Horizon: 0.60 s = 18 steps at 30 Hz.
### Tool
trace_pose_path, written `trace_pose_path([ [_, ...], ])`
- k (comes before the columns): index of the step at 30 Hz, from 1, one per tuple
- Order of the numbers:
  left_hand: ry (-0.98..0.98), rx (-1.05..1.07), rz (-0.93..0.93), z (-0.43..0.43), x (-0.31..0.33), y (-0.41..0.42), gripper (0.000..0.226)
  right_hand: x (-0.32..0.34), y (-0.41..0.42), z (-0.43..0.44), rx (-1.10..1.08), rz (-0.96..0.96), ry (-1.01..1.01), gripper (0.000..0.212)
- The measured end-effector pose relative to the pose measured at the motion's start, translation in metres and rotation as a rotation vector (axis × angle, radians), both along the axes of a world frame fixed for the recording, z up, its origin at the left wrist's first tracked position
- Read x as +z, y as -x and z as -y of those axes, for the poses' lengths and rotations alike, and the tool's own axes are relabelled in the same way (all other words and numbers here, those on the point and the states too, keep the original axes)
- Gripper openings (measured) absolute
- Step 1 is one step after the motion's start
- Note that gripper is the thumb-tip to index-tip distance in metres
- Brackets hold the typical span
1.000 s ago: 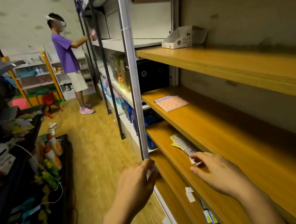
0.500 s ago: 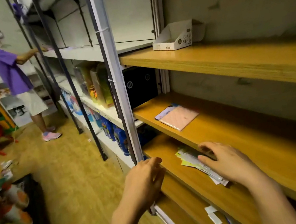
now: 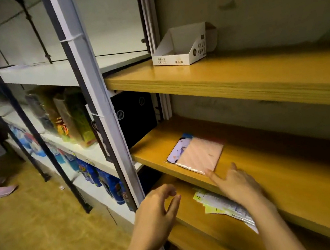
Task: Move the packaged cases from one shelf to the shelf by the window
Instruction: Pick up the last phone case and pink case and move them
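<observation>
your right hand (image 3: 236,183) is spread flat, fingers straight. the index fingertip (image 3: 210,174) is at the near corner of the pink packaged case (image 3: 199,155), touching it or just short of it; motion blur hides which. nothing is pinched yet. your left hand (image 3: 156,211) hangs loose and parted in front of the shelf edge, holding nothing.

half a second ago the right hand lay on the stack of packaged cases (image 3: 220,203) on the lower shelf (image 3: 193,221), and the left hand rested against the white upright post (image 3: 97,105). now the right has lifted off that stack and gone up a level, and the left has let go of the post. the stack sits where it was, partly under your right wrist.

the pink case lies flat on the middle shelf (image 3: 272,162), near the front edge, with a second case showing from under its far end. you look to be starting with this pair and leaving the lower stack, so no case has left for the window shelf, and no window is in view here.

further out, an open glue stick box (image 3: 182,49) stands on the upper shelf (image 3: 237,71). a flat case like this may be easier to slide over the edge and pinch than to lift straight up.
</observation>
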<state>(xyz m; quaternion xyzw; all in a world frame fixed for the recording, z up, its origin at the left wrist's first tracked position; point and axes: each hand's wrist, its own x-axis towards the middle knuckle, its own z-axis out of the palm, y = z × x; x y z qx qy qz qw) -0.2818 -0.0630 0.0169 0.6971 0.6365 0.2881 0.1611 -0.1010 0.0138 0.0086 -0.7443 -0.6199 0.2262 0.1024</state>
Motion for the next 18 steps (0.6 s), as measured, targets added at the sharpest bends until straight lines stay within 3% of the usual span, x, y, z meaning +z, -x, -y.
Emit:
trace_pose_path([
  [5, -0.014, -0.03, -0.083, -0.053, 0.001, 0.034, 0.028, -0.003, 0.043, -0.055, -0.122, 0.078, -0.025, 0.114],
  [10, -0.064, -0.014, -0.021, -0.108, -0.007, 0.049, 0.027, -0.021, 0.071, -0.098, -0.126, 0.151, -0.005, 0.133],
  [18, -0.082, -0.079, -0.031, -0.169, -0.024, 0.045, 0.028, -0.014, 0.036, -0.114, -0.167, 0.11, 0.029, 0.134],
])
